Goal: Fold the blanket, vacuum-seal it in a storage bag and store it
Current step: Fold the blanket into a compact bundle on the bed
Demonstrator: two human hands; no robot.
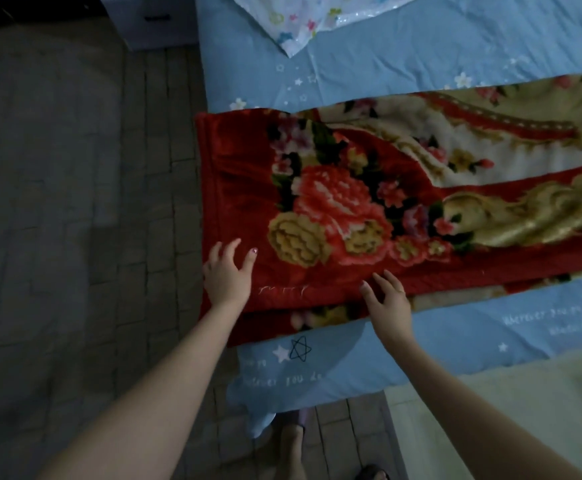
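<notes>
Both hands are out over the near left end of the blanket, fingers spread and loose, holding nothing. The left hand hovers at or on the corner by the bed's edge; the right hand lies flat along the near hem, fingertips touching the pile (whether it presses or only rests, I cannot tell).

The blanket, thick red plush with big flowers, lies across the bed as a long band folded lengthwise, running off to the right. A lower layer peeks out past the near edge, so the layers are not squared up.

Beyond it, at the far side of the bed, a corner of the bag shows, clear plastic with small flowers, well apart from the blanket.

I'd judge the folding is only part done. The risk from here: the left end sits right at the bed's edge over the floor, and heavy plush could slide off if lifted carelessly. Folding again over that offset layer would likely give a lopsided bundle, awkward to fit into the bag.
</notes>
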